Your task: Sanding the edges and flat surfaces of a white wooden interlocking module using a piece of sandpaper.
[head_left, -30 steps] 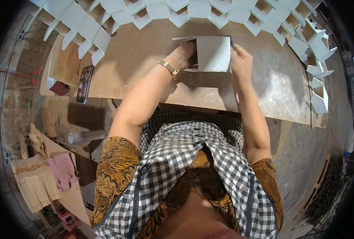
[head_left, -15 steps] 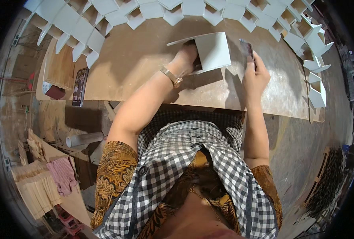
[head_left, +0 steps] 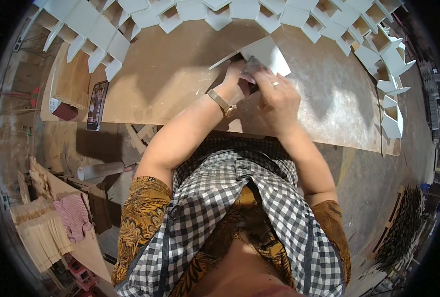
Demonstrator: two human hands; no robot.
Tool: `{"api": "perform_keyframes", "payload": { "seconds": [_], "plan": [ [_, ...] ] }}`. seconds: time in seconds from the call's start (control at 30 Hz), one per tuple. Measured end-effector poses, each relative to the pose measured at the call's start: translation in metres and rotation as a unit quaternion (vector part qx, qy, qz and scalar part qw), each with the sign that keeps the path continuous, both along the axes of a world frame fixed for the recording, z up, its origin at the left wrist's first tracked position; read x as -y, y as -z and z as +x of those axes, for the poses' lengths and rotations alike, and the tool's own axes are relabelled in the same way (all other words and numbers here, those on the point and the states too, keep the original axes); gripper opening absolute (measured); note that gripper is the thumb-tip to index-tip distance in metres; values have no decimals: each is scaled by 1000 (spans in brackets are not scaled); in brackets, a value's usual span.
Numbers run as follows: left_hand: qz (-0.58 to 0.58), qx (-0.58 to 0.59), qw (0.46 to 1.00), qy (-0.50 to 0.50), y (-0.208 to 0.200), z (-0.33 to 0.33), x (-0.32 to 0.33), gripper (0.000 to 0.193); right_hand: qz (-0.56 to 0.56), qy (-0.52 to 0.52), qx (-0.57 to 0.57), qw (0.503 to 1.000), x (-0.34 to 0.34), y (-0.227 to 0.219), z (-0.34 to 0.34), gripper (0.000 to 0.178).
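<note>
A white open-sided box made of thin panels is tilted above the middle of the worktable. My left hand, with a watch at its wrist, reaches into the open side and holds the box; its fingertips are hidden inside. In my right hand is a flat, thin greyish piece, perhaps sandpaper, pinched between thumb and fingers. It lies against the near edge of the box opening, close to my left fingers. The right hand partly covers the box's near side.
Many similar white boxes stand in a curved row along the table's far edge and sides. At the left of the brown table a phone leans beside stacked wooden panels. Wood slats with a checked cloth lie lower left.
My right hand has moved left with the flat piece, from beside the box to its opening. The box has turned, its right side now tipped lower.
</note>
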State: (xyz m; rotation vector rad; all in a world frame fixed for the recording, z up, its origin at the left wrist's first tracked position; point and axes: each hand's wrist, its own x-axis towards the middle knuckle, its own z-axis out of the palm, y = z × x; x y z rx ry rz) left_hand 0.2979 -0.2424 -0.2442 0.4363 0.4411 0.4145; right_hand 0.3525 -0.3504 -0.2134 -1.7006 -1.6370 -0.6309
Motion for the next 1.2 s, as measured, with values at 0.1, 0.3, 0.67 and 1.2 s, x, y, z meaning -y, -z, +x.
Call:
{"api": "perform_keyframes", "payload": {
  "seconds": [0.1,0.3,0.67,1.2],
  "plan": [
    [33,12,999,8,2,5,4,27,-118,110,-22,987,-3,2,37,22],
    [-10,-43,996,-74,-2,3,27,26,-207,170,-120,956,-14,-1,47,35],
    [-21,-56,998,-34,9,1,19,24,-100,98,-68,988,-22,-4,44,30],
    [-8,2,999,-34,4,3,24,26,-185,59,-67,979,-38,-14,47,28]
  ]
}}
